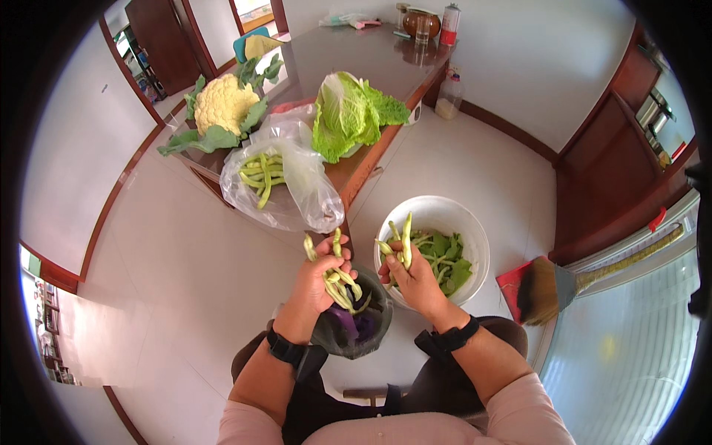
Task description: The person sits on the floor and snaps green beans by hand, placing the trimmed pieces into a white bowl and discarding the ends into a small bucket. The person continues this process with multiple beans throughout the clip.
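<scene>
Several pale green bean pods (338, 283) lie in my left hand (321, 271), with its fingers curled around them, over a dark bin (378, 325) that has purple pieces inside. My right hand (410, 276) grips a few more green bean pods (408, 239) at the left rim of a white bucket (479, 233). Green leaves and bean pieces (445, 256) lie inside that bucket. On the table corner, an open clear plastic bag (303, 183) holds more green beans (266, 177).
A cauliflower (225, 104) and a leafy cabbage (346, 114) stand on the table (367, 55) behind the bag. A broom (542, 292) and a red dustpan (509, 278) are right of the bucket. A plastic bottle (448, 97) stands by the wall.
</scene>
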Tool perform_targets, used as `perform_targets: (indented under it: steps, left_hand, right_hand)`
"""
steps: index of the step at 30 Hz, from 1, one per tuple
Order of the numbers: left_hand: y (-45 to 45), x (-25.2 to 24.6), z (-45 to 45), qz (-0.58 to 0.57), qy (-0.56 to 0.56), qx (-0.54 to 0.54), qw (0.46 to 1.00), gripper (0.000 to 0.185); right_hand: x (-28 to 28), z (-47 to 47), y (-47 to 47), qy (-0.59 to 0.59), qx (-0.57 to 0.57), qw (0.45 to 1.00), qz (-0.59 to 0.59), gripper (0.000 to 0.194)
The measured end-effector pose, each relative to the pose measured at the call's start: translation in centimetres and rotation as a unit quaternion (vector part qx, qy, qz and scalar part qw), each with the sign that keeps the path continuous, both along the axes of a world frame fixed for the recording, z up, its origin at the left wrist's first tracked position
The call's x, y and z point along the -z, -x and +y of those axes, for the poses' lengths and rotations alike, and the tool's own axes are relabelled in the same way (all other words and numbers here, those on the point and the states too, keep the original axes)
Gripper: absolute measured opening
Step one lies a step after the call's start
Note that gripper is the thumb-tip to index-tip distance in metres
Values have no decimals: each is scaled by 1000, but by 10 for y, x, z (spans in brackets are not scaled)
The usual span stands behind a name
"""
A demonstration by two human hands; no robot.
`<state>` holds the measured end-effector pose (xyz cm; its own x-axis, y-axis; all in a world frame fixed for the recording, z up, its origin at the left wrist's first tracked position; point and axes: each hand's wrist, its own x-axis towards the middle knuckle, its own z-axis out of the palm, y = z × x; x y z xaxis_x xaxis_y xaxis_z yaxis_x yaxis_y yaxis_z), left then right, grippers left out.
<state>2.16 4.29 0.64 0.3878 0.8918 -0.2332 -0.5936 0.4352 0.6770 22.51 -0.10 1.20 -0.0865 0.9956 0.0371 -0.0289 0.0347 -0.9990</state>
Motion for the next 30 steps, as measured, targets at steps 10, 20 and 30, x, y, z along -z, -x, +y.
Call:
perform_targets:
  steps: [10, 20, 30]
  left_hand:
    - [-5, -10, -18, 111, -55, 26, 992, 17]
    - [3, -22, -26, 227, -164, 58, 958, 24]
    - [16, -29, -20, 339, -215, 41, 915, 23]
  right_hand:
    - [-5, -2, 16, 127, -97, 975, 156, 33]
    - [4, 5, 18, 220, -151, 956, 125, 43]
    - [-6, 9, 13, 33, -65, 997, 3, 26]
